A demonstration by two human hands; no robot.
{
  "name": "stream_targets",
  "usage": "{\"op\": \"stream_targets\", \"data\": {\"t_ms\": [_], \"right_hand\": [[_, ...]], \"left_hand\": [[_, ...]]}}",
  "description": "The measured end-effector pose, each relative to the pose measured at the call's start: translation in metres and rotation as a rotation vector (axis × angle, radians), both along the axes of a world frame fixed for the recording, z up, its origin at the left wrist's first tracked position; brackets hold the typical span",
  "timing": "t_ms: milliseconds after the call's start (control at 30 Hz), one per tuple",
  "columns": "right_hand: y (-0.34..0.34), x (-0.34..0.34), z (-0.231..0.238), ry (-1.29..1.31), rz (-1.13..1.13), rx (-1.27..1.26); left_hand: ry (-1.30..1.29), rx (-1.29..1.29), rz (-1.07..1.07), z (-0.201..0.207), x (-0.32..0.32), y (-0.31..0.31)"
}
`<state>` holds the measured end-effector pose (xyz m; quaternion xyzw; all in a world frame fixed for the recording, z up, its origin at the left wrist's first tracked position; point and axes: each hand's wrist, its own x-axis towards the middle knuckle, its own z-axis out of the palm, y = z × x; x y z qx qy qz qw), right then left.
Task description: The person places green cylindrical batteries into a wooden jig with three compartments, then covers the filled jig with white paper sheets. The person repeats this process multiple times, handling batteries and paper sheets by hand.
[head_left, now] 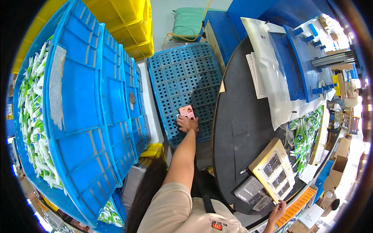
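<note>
The phone (186,111) is in the left hand (188,124), its upper part projecting beyond the fingertips. It is a small, flat rectangle with rounded corners, set slightly tilted, its lit face mainly pink with darker figures. The lower part is covered by the fingers, so its condition there cannot be determined. The left fingers are bent and grasping the phone.

The right hand (276,213) is at the near corner of the frame (273,169), a yellow-edged white piece with dark windows. Its fingers are curled; whether they grip anything cannot be told.

Behind the phone, and on every side of the left fingers, spreads the blue pallet (171,70), a grid of square holes. Whether the phone touches it cannot be told. The stacked blue crates (83,93) form a wall well to the left of these fingers. To their right, apart from them, runs the curved edge of the black table (233,128). The passage between crates and table holds the pallet, with a pale floor strip (149,105) along its left edge.
</note>
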<state>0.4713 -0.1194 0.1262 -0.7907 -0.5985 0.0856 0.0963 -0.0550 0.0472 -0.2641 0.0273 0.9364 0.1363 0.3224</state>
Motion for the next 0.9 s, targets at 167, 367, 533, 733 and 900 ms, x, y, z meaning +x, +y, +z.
{"op": "stream_targets", "data": {"t_ms": [167, 367, 533, 733, 900], "right_hand": [[0.015, -0.022, 0.001, -0.027, 0.056, 0.028], [0.025, -0.024, -0.003, -0.017, 0.137, 0.020], [0.035, -0.027, -0.009, -0.001, 0.183, 0.020], [0.042, -0.033, -0.012, 0.029, 0.243, 0.073], [0.036, -0.027, -0.010, 0.029, 0.234, 0.086]], "left_hand": [[0.063, 0.046, 0.059, 0.005, 0.004, -0.007], [0.082, 0.170, 0.126, 0.008, 0.008, -0.020], [0.098, 0.329, 0.219, 0.013, 0.027, -0.053], [0.160, 0.343, 0.229, 0.022, 0.048, -0.085], [0.215, 0.404, 0.297, 0.018, 0.056, -0.102]]}}
